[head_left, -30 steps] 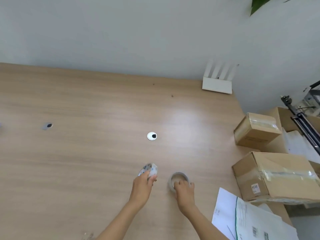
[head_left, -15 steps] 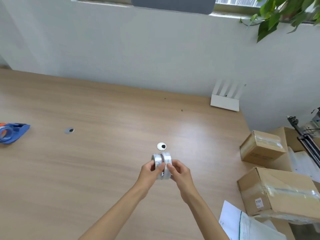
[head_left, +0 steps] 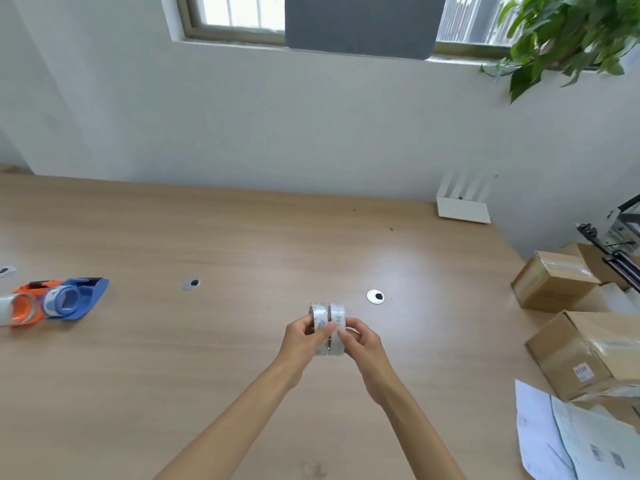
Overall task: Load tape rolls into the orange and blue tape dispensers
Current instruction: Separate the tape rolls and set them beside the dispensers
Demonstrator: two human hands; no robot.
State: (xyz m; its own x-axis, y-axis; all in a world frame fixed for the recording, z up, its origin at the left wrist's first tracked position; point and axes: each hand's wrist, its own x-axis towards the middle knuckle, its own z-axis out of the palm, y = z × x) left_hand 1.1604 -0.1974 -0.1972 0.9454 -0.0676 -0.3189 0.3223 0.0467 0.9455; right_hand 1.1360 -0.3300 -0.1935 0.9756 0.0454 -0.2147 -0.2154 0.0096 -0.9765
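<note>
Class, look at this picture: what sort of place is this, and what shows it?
Probably an office or packing room: a wooden desk with cable holes, taped boxes beside it, and a router.

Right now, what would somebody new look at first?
Probably the tape rolls, two of them held side by side above the middle of the table, the left hand gripping one and the right hand the other. Next, the bright blue dispenser and orange dispenser lying together at the table's far left edge.
</note>
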